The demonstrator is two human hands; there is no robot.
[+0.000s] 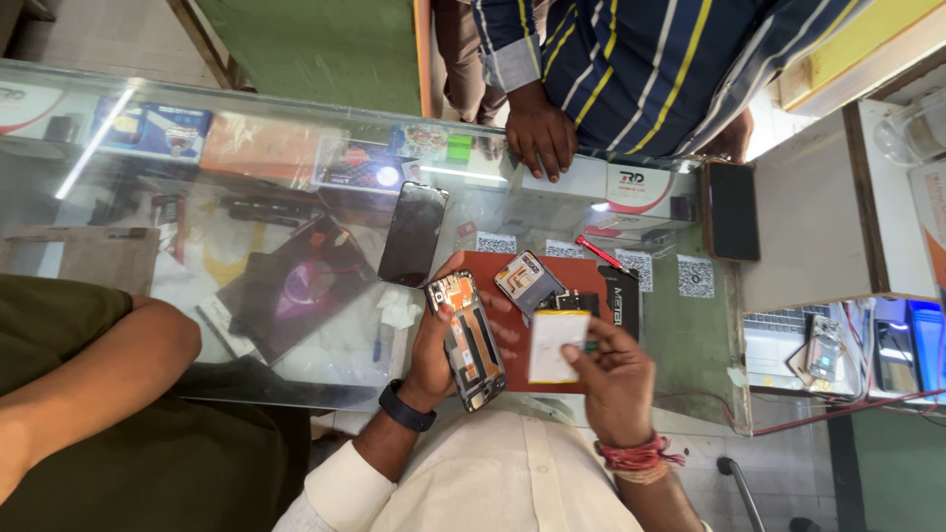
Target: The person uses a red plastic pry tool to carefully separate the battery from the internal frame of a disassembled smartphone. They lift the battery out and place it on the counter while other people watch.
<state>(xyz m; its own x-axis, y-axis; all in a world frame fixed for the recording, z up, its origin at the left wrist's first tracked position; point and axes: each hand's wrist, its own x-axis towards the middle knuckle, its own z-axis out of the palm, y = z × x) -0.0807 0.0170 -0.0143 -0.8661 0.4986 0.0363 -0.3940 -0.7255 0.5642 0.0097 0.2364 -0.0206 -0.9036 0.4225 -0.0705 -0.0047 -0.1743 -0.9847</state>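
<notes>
Holding an opened phone frame [470, 340] upright over a red work mat [512, 271], the left hand [434, 355] is wrapped around the frame's lower left edge, with orange inner parts exposed toward the camera. Just beside it, the right hand [613, 379] pinches a flat white battery [555, 345] by its right edge between thumb and fingers, close to the frame but apart from it. A black band [406, 406] circles the left wrist; red threads [639, 456] circle the right. On the mat behind the battery lie a small grey module [527, 281] and a red-handled tool [597, 252]. A dark phone [413, 233] rests face up on the glass surface [197, 197], left of the mat. Across the surface, another person's hand [541, 133], in a striped sleeve, presses on a white box [631, 189]. A second dark phone [731, 210] lies to the right.
</notes>
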